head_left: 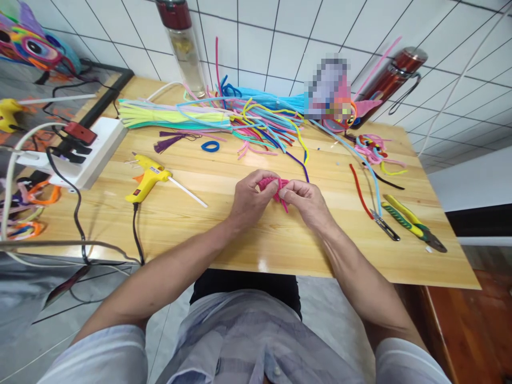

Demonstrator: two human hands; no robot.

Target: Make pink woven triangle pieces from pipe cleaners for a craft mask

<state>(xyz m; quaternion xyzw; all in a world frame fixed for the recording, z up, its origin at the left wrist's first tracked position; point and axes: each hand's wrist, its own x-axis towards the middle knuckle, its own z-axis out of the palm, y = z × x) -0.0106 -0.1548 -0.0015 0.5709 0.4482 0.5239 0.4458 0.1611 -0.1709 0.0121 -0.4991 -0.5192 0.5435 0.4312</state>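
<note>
A small piece of bent pink pipe cleaner [283,194] is pinched between my two hands above the middle of the table. My left hand [255,196] grips its left side with thumb and fingers, hiding part of it. From the other side, my right hand [304,200] pinches the pink strands, and a short end sticks out below the fingertips. Beyond the hands lies a dark blue pipe cleaner [298,166] that trails from a heap of coloured pipe cleaners [264,120]. A blue coiled ring [210,146] rests to the left of the heap.
On the left are a yellow glue gun [149,178] with a white stick and a white power strip [98,152] with cables. Pliers [416,224], thread snips [384,226] and a red pipe cleaner [360,191] lie right. Two bottles, one a glass bottle [186,53], stand along the tiled wall.
</note>
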